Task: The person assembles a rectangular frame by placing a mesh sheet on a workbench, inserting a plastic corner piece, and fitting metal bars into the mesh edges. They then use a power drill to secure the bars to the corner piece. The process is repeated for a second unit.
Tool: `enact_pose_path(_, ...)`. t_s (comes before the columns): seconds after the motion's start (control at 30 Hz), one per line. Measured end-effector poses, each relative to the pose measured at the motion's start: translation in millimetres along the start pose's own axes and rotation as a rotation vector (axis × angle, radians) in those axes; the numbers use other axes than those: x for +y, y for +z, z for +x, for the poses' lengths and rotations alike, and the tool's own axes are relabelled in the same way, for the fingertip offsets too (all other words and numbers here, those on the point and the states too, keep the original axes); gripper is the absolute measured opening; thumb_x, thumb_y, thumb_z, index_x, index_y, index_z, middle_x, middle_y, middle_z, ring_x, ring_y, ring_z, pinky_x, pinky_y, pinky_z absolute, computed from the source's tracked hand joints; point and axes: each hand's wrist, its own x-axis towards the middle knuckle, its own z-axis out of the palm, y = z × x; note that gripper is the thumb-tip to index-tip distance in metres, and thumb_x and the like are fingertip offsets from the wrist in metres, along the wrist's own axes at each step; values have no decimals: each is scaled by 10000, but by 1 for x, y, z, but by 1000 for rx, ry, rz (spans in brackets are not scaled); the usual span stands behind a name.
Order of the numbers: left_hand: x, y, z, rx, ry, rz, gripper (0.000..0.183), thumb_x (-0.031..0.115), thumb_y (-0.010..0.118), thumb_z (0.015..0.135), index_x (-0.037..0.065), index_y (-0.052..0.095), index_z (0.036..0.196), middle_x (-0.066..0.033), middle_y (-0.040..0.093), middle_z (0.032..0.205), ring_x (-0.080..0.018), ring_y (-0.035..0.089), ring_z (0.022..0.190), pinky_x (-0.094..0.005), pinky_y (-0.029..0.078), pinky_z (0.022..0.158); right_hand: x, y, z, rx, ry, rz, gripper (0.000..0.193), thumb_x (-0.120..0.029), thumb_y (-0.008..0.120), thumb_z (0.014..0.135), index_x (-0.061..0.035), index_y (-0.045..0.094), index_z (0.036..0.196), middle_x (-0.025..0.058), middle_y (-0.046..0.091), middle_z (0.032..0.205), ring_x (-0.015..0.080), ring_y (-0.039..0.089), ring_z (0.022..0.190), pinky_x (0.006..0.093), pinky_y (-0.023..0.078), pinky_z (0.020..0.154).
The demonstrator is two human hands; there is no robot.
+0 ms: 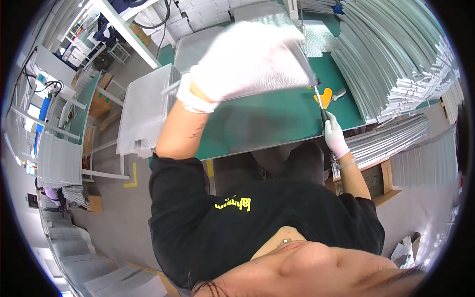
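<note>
My left hand (247, 62), in a white glove and blurred, grips a pale, finely ribbed mesh panel (292, 74) tilted above the green tabletop (237, 119). Its fingers are smeared, so the exact grip is unclear. In my right hand (335, 136), also gloved, is a slim hand tool (319, 99) with a black handle, a metal shaft and a dark tip. That tip is at the panel's right corner; whether it touches cannot be told. Just right of the shaft lie a flat yellow piece (325, 97) and a small grey-handled item (339, 94).
Stacked translucent panels (146, 109) stand at the table's left end. Long pale strips (391, 59) pile high on the right, with more bundled strips (391, 141) below the edge. A white post (128, 34) rises at the back left. Cardboard boxes (376, 180) sit lower right.
</note>
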Motion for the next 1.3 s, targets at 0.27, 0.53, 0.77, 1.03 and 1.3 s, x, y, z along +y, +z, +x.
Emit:
enact_pose_path(0.27, -22, 119, 7, -130, 322, 129, 381, 182, 538, 913, 137, 599, 1287, -70, 632, 828, -257, 609, 758, -390, 490, 699, -48, 23, -48, 14, -67, 813, 154, -83, 515, 947, -67, 418, 1066, 50, 478, 764, 102, 437, 502, 245, 398, 449)
enact_pose_path(0.53, -20, 127, -5, -36, 51, 175, 263, 236, 648, 885, 87, 706, 1094, -95, 694, 843, -279, 667, 764, -403, 515, 680, -87, 83, -59, 358, -159, 1027, 246, -317, 428, 1080, -87, 456, 1162, 11, 437, 694, 112, 399, 473, 266, 368, 420)
enact_pose_path(0.77, -24, 129, -11, 87, 99, 163, 174, 203, 655, 874, 81, 716, 983, -80, 700, 855, -259, 665, 767, -391, 517, 688, -91, 86, -57, 410, -213, 1147, 261, -339, 421, 1083, -84, 449, 1132, 15, 442, 690, 93, 396, 477, 253, 368, 429)
enact_pose_path(1.03, -24, 130, -11, 93, 46, 188, 166, 231, 663, 866, 89, 700, 943, -65, 639, 762, -256, 616, 706, -391, 480, 651, -87, 66, -54, 84, -142, 823, 220, -277, 427, 1074, -69, 452, 1139, 2, 445, 711, 87, 388, 475, 235, 369, 432)
enact_pose_path(1.3, 0, 161, -13, 498, -133, 221, 389, 418, 793, 715, 96, 662, 890, -64, 574, 828, -284, 564, 837, -515, 383, 1003, -115, -17, -34, 335, -274, 513, 270, -205, 371, 1084, -38, 445, 1282, 13, 476, 752, 75, 427, 531, 215, 375, 473)
